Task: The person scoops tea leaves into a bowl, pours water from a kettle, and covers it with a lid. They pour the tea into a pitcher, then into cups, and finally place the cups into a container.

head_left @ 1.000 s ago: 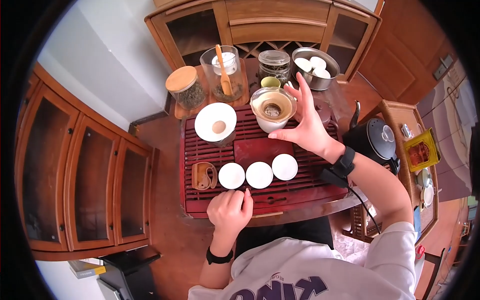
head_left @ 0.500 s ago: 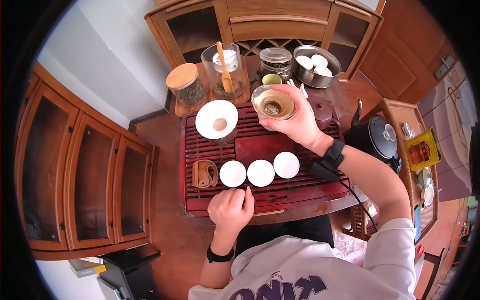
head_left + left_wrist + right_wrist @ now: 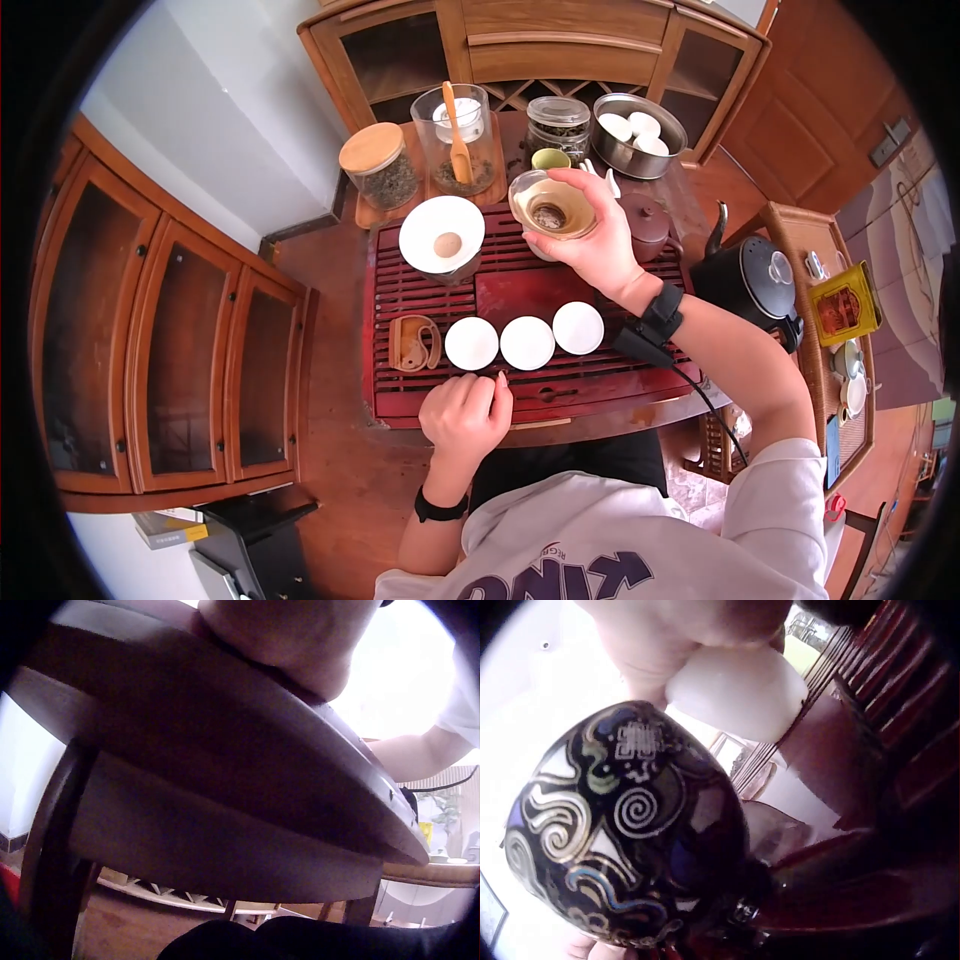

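Note:
My right hand [image 3: 595, 235] grips the clear rim of a tea strainer [image 3: 550, 212] between thumb and fingers, at the back of the slatted tea tray [image 3: 590, 395]. Under the strainer a bit of a white vessel shows; in the right wrist view the white vessel [image 3: 739, 690] is beneath the hand. My left hand [image 3: 465, 412] rests at the tray's front edge with its fingers loosely curled and nothing in them. In front of it stand three white-lined cups [image 3: 471, 343] in a row. A black patterned vessel [image 3: 630, 817] fills much of the right wrist view.
Left of the strainer stands a wide white bowl-shaped vessel [image 3: 442, 225]. Behind are a wooden-lidded jar [image 3: 385, 180], a glass canister [image 3: 465, 150] with a wooden scoop, and a metal bowl [image 3: 650, 160] of white cups. A brown teapot [image 3: 645, 225] and black kettle [image 3: 750, 275] stand at right.
My right hand has closed from spread fingers onto the strainer's rim, and the strainer now tilts slightly. The left hand stays at the tray's front edge. The head view has shifted slightly.

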A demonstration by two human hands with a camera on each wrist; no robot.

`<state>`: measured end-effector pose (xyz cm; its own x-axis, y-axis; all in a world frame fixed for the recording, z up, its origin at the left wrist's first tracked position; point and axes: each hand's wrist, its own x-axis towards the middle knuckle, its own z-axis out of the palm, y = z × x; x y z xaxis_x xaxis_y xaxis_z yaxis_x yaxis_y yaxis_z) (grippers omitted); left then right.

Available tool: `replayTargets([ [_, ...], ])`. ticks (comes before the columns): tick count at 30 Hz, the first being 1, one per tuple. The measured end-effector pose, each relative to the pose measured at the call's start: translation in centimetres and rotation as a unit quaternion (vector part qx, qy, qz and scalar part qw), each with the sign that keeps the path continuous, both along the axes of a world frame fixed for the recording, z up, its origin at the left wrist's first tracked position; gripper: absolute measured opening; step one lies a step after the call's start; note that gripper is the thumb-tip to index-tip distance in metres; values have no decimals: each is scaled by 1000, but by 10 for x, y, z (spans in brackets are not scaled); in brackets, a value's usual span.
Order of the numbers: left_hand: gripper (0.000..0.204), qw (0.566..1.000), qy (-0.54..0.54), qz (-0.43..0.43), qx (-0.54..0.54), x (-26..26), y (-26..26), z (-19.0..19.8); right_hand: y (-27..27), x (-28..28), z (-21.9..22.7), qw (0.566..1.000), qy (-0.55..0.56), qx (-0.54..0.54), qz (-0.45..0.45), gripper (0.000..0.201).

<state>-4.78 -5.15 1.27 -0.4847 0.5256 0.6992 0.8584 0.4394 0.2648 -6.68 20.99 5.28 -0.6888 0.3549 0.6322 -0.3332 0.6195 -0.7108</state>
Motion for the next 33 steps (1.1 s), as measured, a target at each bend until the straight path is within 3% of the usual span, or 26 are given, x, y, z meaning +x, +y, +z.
replayTargets([
  [5,34,997,-30,-44,52,2,-6,3,0,-2,1,1000,13,22,-11,59],
  [8,30,975,-132,-90,154,2,-17,15,0,0,6,999,8,40,-14,55],
  [11,27,961,-200,-10,191,-7,-29,36,2,0,8,1000,-9,6,-4,54],
  [13,19,925,-326,9,194,-24,-35,51,4,2,8,999,-20,-24,8,55],
  [14,17,926,-337,8,168,-35,-36,61,5,3,9,1000,-26,-15,5,56],
  [17,33,952,-295,-3,81,-59,-34,85,10,4,8,999,-40,1,0,60],
  [18,51,952,-304,3,42,-69,-35,84,11,5,7,999,-48,0,-8,62],
  [21,63,964,-263,-3,40,-83,-17,96,10,8,12,998,-59,19,-4,66],
  [22,78,944,-331,5,8,-86,-13,105,12,7,9,998,-54,17,2,71],
  [23,78,943,-332,11,15,-92,-9,102,13,7,6,998,-56,22,10,71],
  [26,100,946,-324,-20,2,-103,2,95,12,7,6,997,-45,-56,36,74],
  [33,107,934,-353,-43,22,-118,8,77,16,3,14,998,-45,41,-14,55],
])
